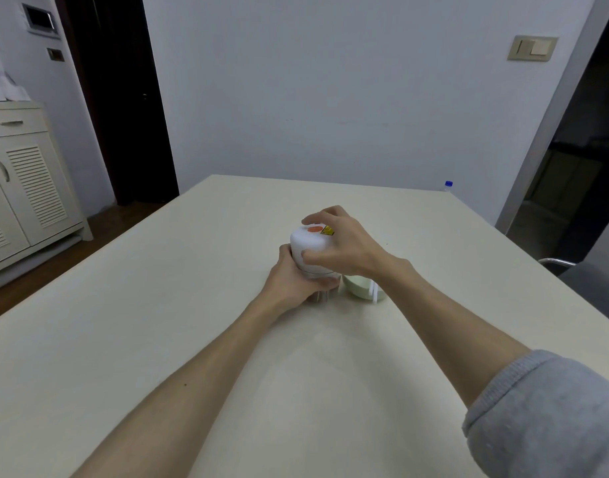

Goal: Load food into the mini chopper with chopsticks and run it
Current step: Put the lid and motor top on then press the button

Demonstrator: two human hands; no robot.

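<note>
The left hand [296,277] wraps around the mini chopper [311,251], hiding its clear cup and any contents. The right forearm covers most of the green bowl [360,288] and the white chopsticks [374,292]. A blue-capped bottle [448,184] is hidden below the table's [158,339] far edge.

my left hand [297,281] and right hand [344,244] crowd the chopper [308,248] from near side and top. a green bowl [360,288] with white chopsticks [374,290] sits just beside its right, under my right wrist, blocking that side. the table [158,322] lies bare to the left, behind and toward me. a bottle [448,184] stands well off at the far right corner.
</note>
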